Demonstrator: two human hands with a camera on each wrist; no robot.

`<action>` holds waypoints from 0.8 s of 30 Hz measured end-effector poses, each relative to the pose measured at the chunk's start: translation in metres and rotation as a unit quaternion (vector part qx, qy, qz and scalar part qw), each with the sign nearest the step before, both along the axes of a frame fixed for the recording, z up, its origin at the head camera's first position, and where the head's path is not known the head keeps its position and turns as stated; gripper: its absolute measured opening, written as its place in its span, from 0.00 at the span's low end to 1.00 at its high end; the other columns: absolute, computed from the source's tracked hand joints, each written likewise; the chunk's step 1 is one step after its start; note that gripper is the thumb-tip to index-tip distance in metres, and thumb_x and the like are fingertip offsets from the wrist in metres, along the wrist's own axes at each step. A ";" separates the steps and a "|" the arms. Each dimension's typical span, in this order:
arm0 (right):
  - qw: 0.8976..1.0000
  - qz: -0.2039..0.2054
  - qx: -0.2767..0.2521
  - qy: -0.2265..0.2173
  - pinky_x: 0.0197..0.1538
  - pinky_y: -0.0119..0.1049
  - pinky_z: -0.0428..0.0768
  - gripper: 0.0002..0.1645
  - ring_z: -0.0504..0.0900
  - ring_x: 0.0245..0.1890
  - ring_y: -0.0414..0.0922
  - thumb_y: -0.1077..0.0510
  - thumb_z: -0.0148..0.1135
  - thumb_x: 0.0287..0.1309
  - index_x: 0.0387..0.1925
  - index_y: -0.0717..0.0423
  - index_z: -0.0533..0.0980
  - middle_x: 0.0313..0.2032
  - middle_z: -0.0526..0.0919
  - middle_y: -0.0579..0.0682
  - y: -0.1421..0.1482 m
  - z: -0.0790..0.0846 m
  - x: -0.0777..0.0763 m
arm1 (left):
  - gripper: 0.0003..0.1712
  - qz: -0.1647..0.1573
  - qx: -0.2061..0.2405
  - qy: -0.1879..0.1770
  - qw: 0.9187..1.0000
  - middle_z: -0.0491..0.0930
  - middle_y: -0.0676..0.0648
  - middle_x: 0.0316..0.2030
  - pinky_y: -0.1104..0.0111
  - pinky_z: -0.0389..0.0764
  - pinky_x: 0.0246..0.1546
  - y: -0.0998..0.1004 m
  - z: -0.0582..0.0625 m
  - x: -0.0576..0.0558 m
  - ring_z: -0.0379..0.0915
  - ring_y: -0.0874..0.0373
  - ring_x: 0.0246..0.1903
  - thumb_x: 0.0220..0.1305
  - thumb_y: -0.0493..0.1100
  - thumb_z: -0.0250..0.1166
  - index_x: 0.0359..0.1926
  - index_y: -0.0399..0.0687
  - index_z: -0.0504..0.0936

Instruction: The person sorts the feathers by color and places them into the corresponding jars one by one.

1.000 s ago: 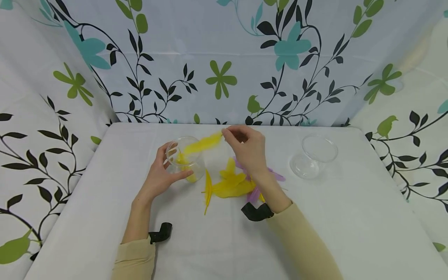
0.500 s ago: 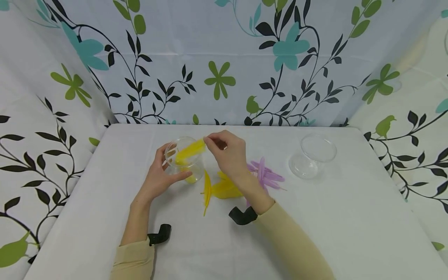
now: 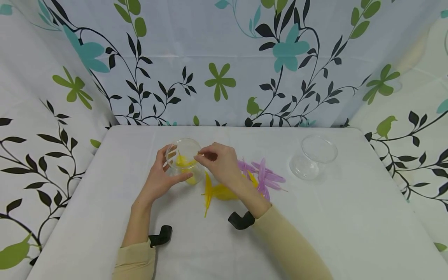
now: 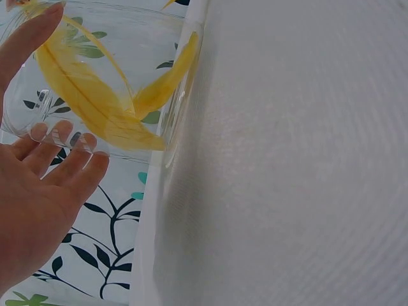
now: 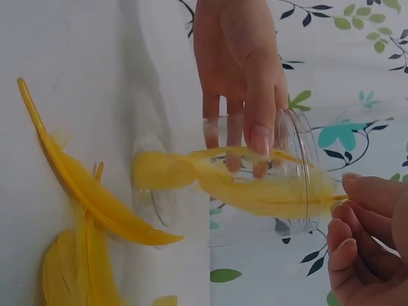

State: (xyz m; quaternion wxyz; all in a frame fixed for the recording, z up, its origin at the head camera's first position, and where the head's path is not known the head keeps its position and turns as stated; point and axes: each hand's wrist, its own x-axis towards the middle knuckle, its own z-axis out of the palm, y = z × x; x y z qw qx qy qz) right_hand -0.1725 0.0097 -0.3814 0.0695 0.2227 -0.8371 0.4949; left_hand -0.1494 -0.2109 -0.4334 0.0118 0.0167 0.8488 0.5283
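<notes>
A clear plastic jar (image 3: 199, 173) stands on the table at the left of centre. My left hand (image 3: 161, 175) holds it, thumb in front and fingers round the far side. My right hand (image 3: 221, 164) is at the jar's rim, pinching the quill of a yellow feather (image 5: 261, 196) between thumb and fingertip. Most of that feather hangs inside the jar, as the right wrist view shows. Other yellow feather (image 4: 167, 80) parts show in the jar, down at its bottom. Outside, a curved yellow feather (image 3: 208, 190) lies just right of the jar.
More yellow feathers (image 3: 224, 193) lie partly hidden under my right forearm. Beside them is a loose pile of purple feathers (image 3: 267, 177). A second clear jar (image 3: 304, 167) stands further right on the white-covered table (image 3: 350, 217). A leaf-patterned curtain (image 3: 224, 42) rises behind the table.
My right hand has moved left and down to the jar's rim, lowering the yellow feather into the jar. My left hand has stayed in place round the jar.
</notes>
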 end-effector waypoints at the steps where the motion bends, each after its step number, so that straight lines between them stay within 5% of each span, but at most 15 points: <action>1: 1.000 0.000 -0.001 -0.007 0.35 0.26 0.81 0.10 0.78 0.30 0.41 0.54 0.71 0.60 0.40 0.56 0.86 0.31 0.84 0.47 0.002 -0.001 0.001 | 0.63 0.000 0.000 0.000 1.000 0.55 0.49 0.75 0.46 0.56 0.74 0.000 0.000 0.000 0.50 0.45 0.75 0.50 0.56 0.79 0.77 0.60 0.47; 7: 0.999 -0.011 -0.019 -0.037 0.37 0.28 0.83 0.09 0.78 0.30 0.40 0.52 0.71 0.60 0.38 0.52 0.86 0.30 0.84 0.43 0.021 -0.008 0.005 | 0.64 0.002 0.001 -0.007 1.000 0.55 0.49 0.76 0.45 0.57 0.74 0.001 0.001 0.000 0.51 0.45 0.75 0.49 0.57 0.79 0.78 0.62 0.46; 19: 0.997 -0.059 -0.046 -0.022 0.36 0.28 0.81 0.07 0.79 0.29 0.42 0.56 0.71 0.60 0.37 0.55 0.86 0.30 0.86 0.47 0.071 -0.022 0.014 | 0.64 0.002 0.001 -0.005 1.000 0.54 0.48 0.76 0.46 0.56 0.75 0.001 0.001 -0.001 0.50 0.45 0.75 0.49 0.56 0.80 0.78 0.59 0.47; 24: 0.994 -0.079 -0.038 -0.060 0.35 0.27 0.83 0.09 0.80 0.30 0.46 0.53 0.70 0.61 0.39 0.53 0.86 0.33 0.86 0.47 0.094 -0.027 0.021 | 0.64 0.000 0.001 -0.005 1.000 0.54 0.48 0.76 0.46 0.56 0.75 0.000 0.002 0.000 0.50 0.45 0.75 0.49 0.55 0.80 0.78 0.58 0.47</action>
